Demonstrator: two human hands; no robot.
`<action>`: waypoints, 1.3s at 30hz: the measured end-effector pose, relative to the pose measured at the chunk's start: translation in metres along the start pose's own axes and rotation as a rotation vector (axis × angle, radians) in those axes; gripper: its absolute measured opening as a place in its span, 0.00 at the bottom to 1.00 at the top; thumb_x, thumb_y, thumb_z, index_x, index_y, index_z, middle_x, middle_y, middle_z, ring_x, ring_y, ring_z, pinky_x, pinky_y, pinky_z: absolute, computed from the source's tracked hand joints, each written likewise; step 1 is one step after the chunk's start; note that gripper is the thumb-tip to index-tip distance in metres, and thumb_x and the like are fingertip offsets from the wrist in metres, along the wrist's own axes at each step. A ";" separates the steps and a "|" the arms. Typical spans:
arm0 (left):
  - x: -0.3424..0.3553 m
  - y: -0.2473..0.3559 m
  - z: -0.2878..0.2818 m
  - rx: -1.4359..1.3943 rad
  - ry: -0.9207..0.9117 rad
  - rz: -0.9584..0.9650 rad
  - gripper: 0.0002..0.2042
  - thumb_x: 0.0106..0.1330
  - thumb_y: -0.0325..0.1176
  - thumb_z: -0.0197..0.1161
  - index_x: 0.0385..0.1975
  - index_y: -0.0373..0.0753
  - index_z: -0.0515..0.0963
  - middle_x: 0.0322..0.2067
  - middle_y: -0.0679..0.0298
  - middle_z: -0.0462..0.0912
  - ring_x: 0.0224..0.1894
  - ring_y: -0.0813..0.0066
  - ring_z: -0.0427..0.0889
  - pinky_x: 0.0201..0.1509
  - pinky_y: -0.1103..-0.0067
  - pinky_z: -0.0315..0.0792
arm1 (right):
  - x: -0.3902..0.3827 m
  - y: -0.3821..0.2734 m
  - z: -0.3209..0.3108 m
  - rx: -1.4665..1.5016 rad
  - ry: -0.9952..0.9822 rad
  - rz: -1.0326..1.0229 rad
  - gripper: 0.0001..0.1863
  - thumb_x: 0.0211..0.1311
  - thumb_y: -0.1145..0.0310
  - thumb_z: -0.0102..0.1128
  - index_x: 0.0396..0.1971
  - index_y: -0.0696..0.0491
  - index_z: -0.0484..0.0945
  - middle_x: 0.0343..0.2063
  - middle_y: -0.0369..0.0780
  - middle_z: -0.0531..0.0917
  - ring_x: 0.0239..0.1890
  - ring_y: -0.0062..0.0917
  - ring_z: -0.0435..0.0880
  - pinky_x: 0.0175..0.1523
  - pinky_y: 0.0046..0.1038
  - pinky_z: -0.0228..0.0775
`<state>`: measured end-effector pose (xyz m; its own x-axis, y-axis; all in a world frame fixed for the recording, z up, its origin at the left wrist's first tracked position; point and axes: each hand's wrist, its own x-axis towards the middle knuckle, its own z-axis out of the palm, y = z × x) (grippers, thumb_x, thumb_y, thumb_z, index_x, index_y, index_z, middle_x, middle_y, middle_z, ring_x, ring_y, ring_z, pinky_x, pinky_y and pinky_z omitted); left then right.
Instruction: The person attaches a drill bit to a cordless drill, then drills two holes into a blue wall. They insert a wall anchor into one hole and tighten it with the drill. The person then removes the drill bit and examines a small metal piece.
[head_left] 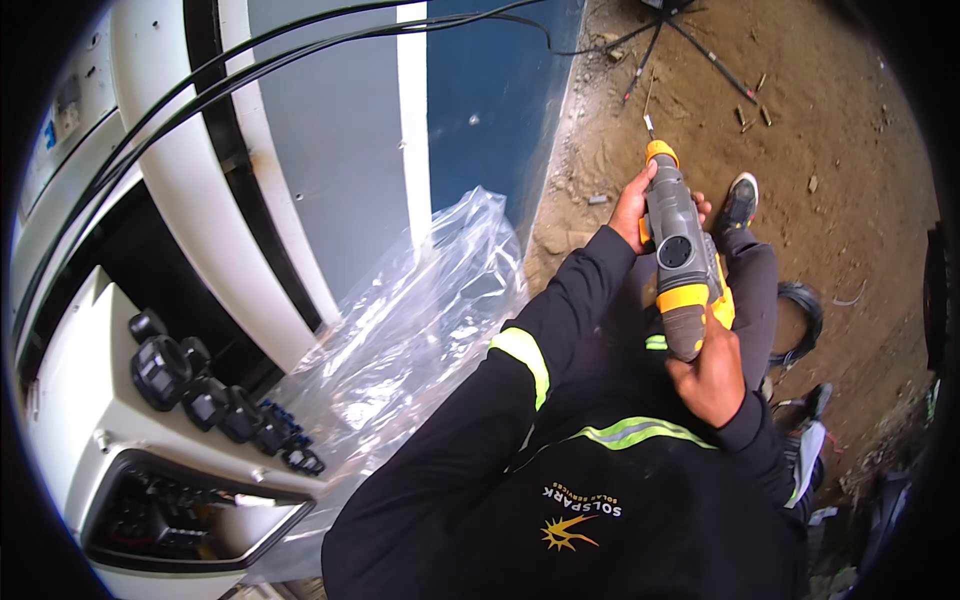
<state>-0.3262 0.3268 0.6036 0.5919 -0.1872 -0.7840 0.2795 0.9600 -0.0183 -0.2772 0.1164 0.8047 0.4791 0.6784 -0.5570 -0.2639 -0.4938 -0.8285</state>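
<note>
Head view: grey-and-yellow drill (677, 225) right of centre, bit (648, 123) toward top of frame. Left hand (630, 210) wrapped around its front; right hand (712, 375) closed at its rear, fingers mostly hidden. Clear plastic sheet (420, 320) left of centre.

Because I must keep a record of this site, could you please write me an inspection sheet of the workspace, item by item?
Surface: brown dirt ground, uneven, with small stones.
Job's things: yellow-and-grey power drill with a slim bit at its front.
Clutter: small cylindrical pieces on the ground; crumpled clear plastic sheet beside the panels.
Hands: left hand grips the drill's front part; right hand holds its rear.
Cables: black cables across the upper left; black coil, probably cable, on the ground.
Surroundings: grey panel, blue panel; white housing with black fittings, lower left.
</note>
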 end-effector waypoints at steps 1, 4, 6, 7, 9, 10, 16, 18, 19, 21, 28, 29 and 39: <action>0.011 0.003 -0.005 0.024 0.006 -0.019 0.37 0.71 0.66 0.59 0.49 0.27 0.78 0.50 0.39 0.85 0.50 0.46 0.88 0.61 0.56 0.81 | 0.007 0.007 0.001 -0.040 0.025 -0.045 0.28 0.49 0.80 0.65 0.55 0.63 0.74 0.39 0.55 0.86 0.45 0.57 0.87 0.51 0.46 0.80; 0.045 0.014 -0.030 -0.035 -0.082 -0.254 0.38 0.69 0.63 0.63 0.53 0.24 0.77 0.49 0.40 0.85 0.48 0.50 0.88 0.60 0.56 0.81 | 0.030 0.031 0.015 0.014 -0.017 0.171 0.26 0.50 0.80 0.65 0.53 0.62 0.74 0.40 0.55 0.85 0.46 0.57 0.86 0.49 0.48 0.79; 0.066 0.027 -0.049 -0.010 -0.082 -0.242 0.38 0.71 0.63 0.61 0.55 0.25 0.76 0.49 0.43 0.85 0.52 0.53 0.87 0.65 0.59 0.79 | 0.055 0.056 0.031 0.082 0.062 0.053 0.23 0.51 0.79 0.66 0.49 0.61 0.73 0.39 0.56 0.85 0.46 0.57 0.85 0.49 0.50 0.78; 0.078 0.036 -0.056 -0.064 -0.105 -0.257 0.36 0.73 0.62 0.60 0.55 0.26 0.76 0.48 0.43 0.85 0.53 0.51 0.86 0.66 0.58 0.79 | 0.068 0.066 0.042 0.067 0.118 0.055 0.22 0.51 0.78 0.67 0.49 0.61 0.73 0.40 0.56 0.85 0.46 0.58 0.85 0.50 0.50 0.78; 0.103 0.055 -0.069 0.175 0.101 -0.221 0.35 0.75 0.61 0.58 0.55 0.26 0.76 0.47 0.43 0.85 0.53 0.49 0.87 0.62 0.57 0.82 | 0.087 0.091 0.052 0.101 0.160 0.074 0.23 0.52 0.76 0.68 0.48 0.61 0.73 0.41 0.57 0.84 0.47 0.58 0.84 0.52 0.50 0.77; 0.109 0.060 -0.073 0.280 0.197 -0.201 0.35 0.76 0.61 0.58 0.55 0.26 0.76 0.47 0.43 0.86 0.52 0.49 0.87 0.61 0.57 0.82 | 0.091 0.101 0.054 0.165 0.165 0.090 0.23 0.52 0.76 0.68 0.49 0.61 0.73 0.41 0.57 0.84 0.48 0.59 0.84 0.53 0.49 0.77; 0.173 0.072 -0.090 0.540 0.130 -0.199 0.30 0.78 0.60 0.57 0.56 0.34 0.76 0.46 0.48 0.87 0.49 0.54 0.89 0.56 0.58 0.85 | 0.114 0.156 0.057 0.298 0.296 0.081 0.32 0.50 0.74 0.72 0.57 0.63 0.73 0.46 0.58 0.84 0.51 0.58 0.84 0.56 0.45 0.77; 0.202 0.065 -0.088 0.546 0.092 -0.207 0.26 0.78 0.58 0.59 0.56 0.37 0.74 0.43 0.52 0.87 0.44 0.57 0.91 0.53 0.60 0.88 | 0.125 0.175 0.058 0.353 0.321 0.132 0.32 0.50 0.74 0.73 0.58 0.63 0.74 0.47 0.58 0.84 0.52 0.57 0.84 0.56 0.46 0.76; 0.216 0.062 -0.088 0.558 0.064 -0.207 0.26 0.78 0.57 0.59 0.56 0.37 0.74 0.42 0.53 0.87 0.43 0.57 0.91 0.52 0.60 0.88 | 0.128 0.184 0.060 0.337 0.383 0.094 0.32 0.50 0.74 0.73 0.57 0.62 0.74 0.46 0.57 0.85 0.51 0.57 0.84 0.56 0.46 0.77; 0.244 0.057 -0.088 0.557 0.063 -0.194 0.24 0.76 0.55 0.63 0.55 0.38 0.75 0.40 0.56 0.87 0.40 0.62 0.91 0.48 0.63 0.89 | 0.134 0.203 0.061 0.303 0.472 0.019 0.31 0.49 0.74 0.74 0.56 0.62 0.76 0.46 0.56 0.85 0.50 0.56 0.85 0.55 0.45 0.77; 0.236 0.078 -0.106 0.118 -0.383 -0.106 0.41 0.70 0.70 0.58 0.51 0.27 0.79 0.52 0.35 0.83 0.46 0.43 0.90 0.55 0.54 0.84 | 0.145 0.212 0.055 -0.092 0.225 -0.295 0.28 0.48 0.74 0.75 0.53 0.60 0.81 0.47 0.53 0.85 0.47 0.54 0.86 0.54 0.46 0.79; 0.226 0.084 -0.107 0.056 -0.392 0.033 0.40 0.70 0.70 0.58 0.49 0.29 0.79 0.48 0.38 0.83 0.44 0.46 0.89 0.53 0.54 0.84 | 0.151 0.207 0.053 -0.026 0.157 -0.278 0.26 0.47 0.75 0.75 0.51 0.61 0.82 0.44 0.52 0.86 0.44 0.53 0.87 0.53 0.46 0.80; 0.077 0.131 -0.121 -0.182 -0.661 0.871 0.33 0.70 0.69 0.58 0.44 0.36 0.72 0.34 0.61 0.73 0.38 0.67 0.75 0.47 0.67 0.73 | 0.197 0.201 0.032 -0.275 -0.097 -0.510 0.17 0.47 0.72 0.76 0.40 0.60 0.88 0.37 0.47 0.91 0.39 0.39 0.91 0.46 0.39 0.82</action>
<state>-0.3351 0.4636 0.4662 0.8342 0.5443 -0.0886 -0.5116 0.8237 0.2445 -0.2624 0.1683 0.5265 0.4065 0.9076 -0.1049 0.2133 -0.2059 -0.9551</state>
